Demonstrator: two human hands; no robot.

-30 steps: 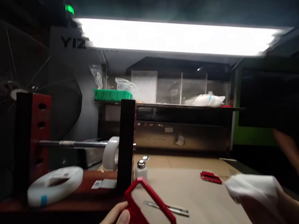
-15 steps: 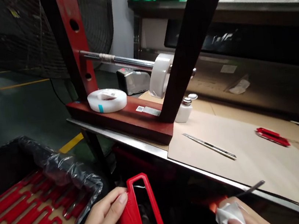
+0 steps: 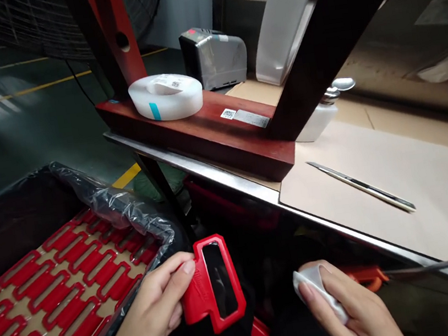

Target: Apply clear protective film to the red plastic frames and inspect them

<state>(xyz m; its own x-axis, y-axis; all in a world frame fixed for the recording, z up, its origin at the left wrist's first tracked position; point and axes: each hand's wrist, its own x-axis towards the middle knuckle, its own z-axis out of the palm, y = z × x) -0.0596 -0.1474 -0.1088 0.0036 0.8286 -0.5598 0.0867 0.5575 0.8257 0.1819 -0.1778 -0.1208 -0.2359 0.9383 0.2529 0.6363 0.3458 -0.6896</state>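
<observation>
- My left hand (image 3: 152,311) is closed on a red plastic frame (image 3: 213,286). The thumb presses on the front of its left flange and the other fingers are behind it.
- The frame stands nearly upright, low and in front of the table edge. Its long axis runs bottom to top with a slight lean, and its dark rectangular window faces me.
- My right hand (image 3: 348,312) is curled shut around a white cloth (image 3: 318,288). It sits to the right of the frame at about the same height, with a clear gap between them.
- Just beyond the right hand's knuckles an orange-handled tool (image 3: 368,276) points its thin metal blade off to the right. I cannot tell whether that hand grips it too.
- The lined bin (image 3: 130,209) is close by my left hand, on its left. More red frames (image 3: 59,302) lie flat in it in rows on cardboard, so the left hand is the nearer one to it.
- Further out, the steel table edge (image 3: 252,192) runs diagonally above both hands.
- On the table, well apart from my hands:
  - a red stand (image 3: 210,131) bearing a white tape roll (image 3: 166,95)
  - a white bottle (image 3: 317,121)
  - a long metal strip (image 3: 362,187) on the cardboard sheet
</observation>
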